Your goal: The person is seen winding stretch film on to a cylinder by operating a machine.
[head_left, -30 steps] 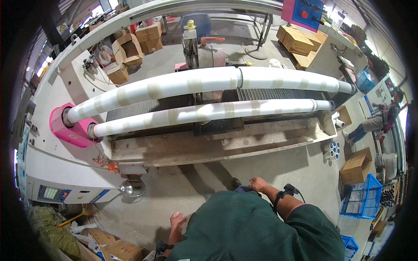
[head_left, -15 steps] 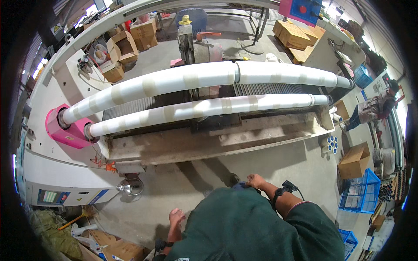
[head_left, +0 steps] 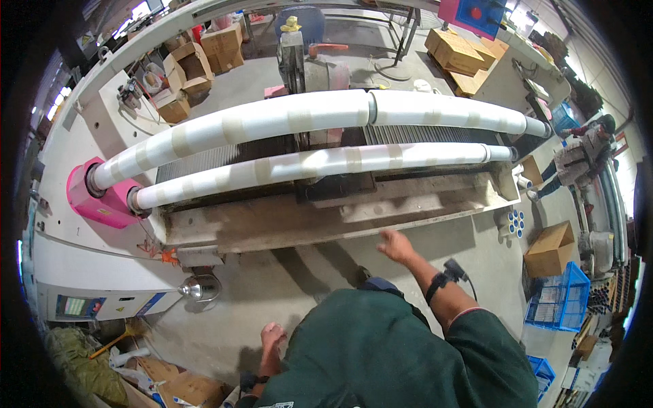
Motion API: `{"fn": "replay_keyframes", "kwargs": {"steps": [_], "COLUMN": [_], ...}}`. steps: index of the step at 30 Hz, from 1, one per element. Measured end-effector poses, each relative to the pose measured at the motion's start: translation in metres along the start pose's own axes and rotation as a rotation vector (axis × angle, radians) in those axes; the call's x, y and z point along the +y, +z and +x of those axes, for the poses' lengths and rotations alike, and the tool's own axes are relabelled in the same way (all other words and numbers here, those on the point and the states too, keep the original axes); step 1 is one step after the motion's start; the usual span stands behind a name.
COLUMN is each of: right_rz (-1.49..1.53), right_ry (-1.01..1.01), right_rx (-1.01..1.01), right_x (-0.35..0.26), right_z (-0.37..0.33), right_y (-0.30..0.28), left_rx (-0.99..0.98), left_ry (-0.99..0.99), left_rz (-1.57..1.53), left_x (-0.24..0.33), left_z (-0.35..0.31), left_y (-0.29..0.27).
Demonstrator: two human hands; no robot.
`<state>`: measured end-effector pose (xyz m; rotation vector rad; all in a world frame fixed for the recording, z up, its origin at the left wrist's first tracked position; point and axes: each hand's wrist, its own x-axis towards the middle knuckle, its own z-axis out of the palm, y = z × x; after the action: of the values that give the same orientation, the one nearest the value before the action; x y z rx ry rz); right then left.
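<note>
Low at my left side hangs my left hand (head_left: 273, 334), its fingers curled in and nothing visible in them. My right hand (head_left: 396, 247) reaches forward with fingers loosely apart, just short of the front edge of a long trough (head_left: 326, 230); it appears to touch nothing. Beyond the trough, two long white rollers with tan bands run across a machine: a thinner near roller (head_left: 333, 162) and a thicker far roller (head_left: 272, 121). Their left ends sit in a pink housing (head_left: 102, 211). A black strap with a small device (head_left: 445, 279) is on my right wrist.
A white cabinet with a small screen (head_left: 80, 307) stands at left, beside a shiny metal dome (head_left: 198, 288). At right are an open carton (head_left: 549, 249), a blue crate (head_left: 558, 299) and several short tubes (head_left: 515, 223). Another person (head_left: 583, 155) stands at far right.
My right hand has moved forward from near my body toward the trough. My left hand has shifted only slightly. The person at far right has changed pose.
</note>
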<state>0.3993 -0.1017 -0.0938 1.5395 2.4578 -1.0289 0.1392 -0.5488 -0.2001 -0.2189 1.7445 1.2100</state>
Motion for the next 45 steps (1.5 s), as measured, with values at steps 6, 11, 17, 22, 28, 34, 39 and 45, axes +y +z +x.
{"fn": "replay_keyframes", "kwargs": {"steps": [6, 11, 17, 22, 28, 34, 39, 45], "right_rz": [-0.080, -0.200, -0.273, -0.360, -0.475, -0.509, -0.555, -0.521], "right_ry": [-0.445, -0.547, -0.537, -0.584, -0.652, -0.711, -0.693, -0.664], "right_rx": [0.475, 0.665, 0.674, 0.681, 0.647, 0.570, 0.498, 0.382], "right_x": [-0.098, -0.178, -0.228, -0.236, -0.243, -0.253, -0.258, -0.271], "right_z": [0.043, 0.046, 0.053, 0.073, 0.108, 0.129, 0.136, 0.132], "right_y": [-0.111, -0.176, -0.207, -0.208, -0.217, -0.224, -0.235, -0.247], "left_rx": [-0.060, -0.041, -0.116, -0.131, -0.103, -0.173, -0.055, -0.093], "left_ry": [0.057, -0.016, 0.056, -0.024, -0.036, 0.013, 0.053, 0.075], "left_rz": [-0.141, -0.056, -0.159, -0.367, -0.445, -0.418, -0.363, -0.306], "left_x": [-0.020, -0.036, -0.051, -0.059, -0.057, -0.019, 0.019, 0.061], "left_z": [0.014, 0.020, 0.018, 0.021, 0.037, 0.035, 0.016, 0.015], "left_y": [-0.016, -0.032, -0.043, -0.037, -0.016, 0.003, 0.019, 0.010]}}
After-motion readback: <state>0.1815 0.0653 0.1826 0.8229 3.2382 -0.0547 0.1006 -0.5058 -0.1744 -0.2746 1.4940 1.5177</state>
